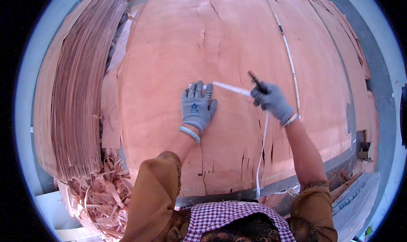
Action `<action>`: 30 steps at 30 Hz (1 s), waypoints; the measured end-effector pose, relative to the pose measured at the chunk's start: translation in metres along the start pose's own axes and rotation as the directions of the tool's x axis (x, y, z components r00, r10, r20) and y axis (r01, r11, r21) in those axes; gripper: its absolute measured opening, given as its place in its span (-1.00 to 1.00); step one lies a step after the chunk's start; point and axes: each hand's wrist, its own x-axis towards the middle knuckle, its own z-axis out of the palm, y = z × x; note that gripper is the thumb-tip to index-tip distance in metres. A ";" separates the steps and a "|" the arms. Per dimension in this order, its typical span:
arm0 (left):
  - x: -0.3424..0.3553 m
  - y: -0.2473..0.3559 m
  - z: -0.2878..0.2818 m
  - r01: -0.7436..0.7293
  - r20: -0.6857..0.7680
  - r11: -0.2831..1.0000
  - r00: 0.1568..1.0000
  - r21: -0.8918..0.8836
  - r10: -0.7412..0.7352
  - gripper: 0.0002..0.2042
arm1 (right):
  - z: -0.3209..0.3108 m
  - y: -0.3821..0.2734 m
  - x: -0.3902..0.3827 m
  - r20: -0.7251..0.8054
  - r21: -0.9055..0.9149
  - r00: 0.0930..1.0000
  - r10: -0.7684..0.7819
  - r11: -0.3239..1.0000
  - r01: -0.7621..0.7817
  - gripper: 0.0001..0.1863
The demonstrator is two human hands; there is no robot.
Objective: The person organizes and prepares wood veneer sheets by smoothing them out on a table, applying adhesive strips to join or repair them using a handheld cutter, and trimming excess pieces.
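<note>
Two gloved hands work on our veneer sheet [237,43]: left hand [197,106] lies flat, fingers spread, pinning the white tape [231,88], which runs rightward to our right hand [271,100], clenched around a dark tool [257,82].

I see a large, thin sheet of reddish-pink wood veneer [203,43], matt, with faint grain and dark splits near its lower edge. My left hand [197,106] and right hand [271,100] wear grey knitted cloth gloves with a smoother, matt coated look. A narrow white paper-like tape strip [231,88] looks matt. At the left of the frame, a stack of veneer sheets [80,81] shows rough, fibrous edges; lower left, curled wood offcuts [99,191] look dry and splintery.
</note>
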 end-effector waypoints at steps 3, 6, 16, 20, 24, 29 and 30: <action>0.007 0.009 -0.007 0.035 0.109 0.999 0.993 0.007 -0.036 -0.49 | -0.033 0.018 0.016 -0.063 0.075 0.990 0.127 0.990 -0.122 -0.89; 0.006 0.014 0.006 -0.056 -0.061 0.998 0.997 -0.039 0.053 -0.46 | -0.043 0.039 0.029 -0.048 0.001 0.974 0.222 0.975 -0.222 -0.86; 0.041 0.074 0.020 -0.283 0.121 0.956 0.949 -0.074 0.290 -0.42 | -0.045 0.053 0.032 -0.023 0.058 0.973 0.228 0.972 -0.227 -0.85; 0.035 0.077 0.020 -0.129 -0.029 0.963 0.992 -0.235 0.126 -0.38 | -0.049 0.055 0.032 -0.037 0.012 0.970 0.242 0.970 -0.241 -0.84; 0.036 0.073 0.022 -0.140 -0.047 0.952 0.990 -0.274 0.132 -0.38 | -0.047 0.051 0.032 -0.038 0.022 0.970 0.240 0.971 -0.239 -0.82; 0.040 0.072 0.030 -0.223 -0.022 0.964 0.975 -0.143 0.222 -0.38 | -0.050 0.064 0.038 -0.075 -0.038 0.969 0.237 0.970 -0.240 -0.82; 0.040 0.076 0.028 -0.207 -0.014 0.966 0.978 -0.156 0.207 -0.39 | -0.050 0.065 0.037 -0.074 -0.015 0.969 0.235 0.972 -0.236 -0.83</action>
